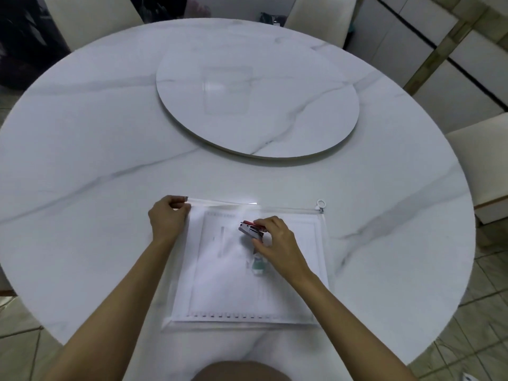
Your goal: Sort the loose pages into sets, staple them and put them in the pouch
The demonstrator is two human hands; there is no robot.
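Clear plastic zip pouch (291,209): the left hand (167,217) pinches its far left corner, and the right hand (277,240) curls round a small red-and-silver stapler (248,229) above its middle. White printed pages (225,287) lie inside the pouch, flat on the near part of a round white marble table (110,160).

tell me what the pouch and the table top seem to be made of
Pouch: clear soft plastic, probably; the pages show through it, and a zip runs along its top. Table top: glossy white with grey veins, so marble or a marble-look slab; cannot tell which.
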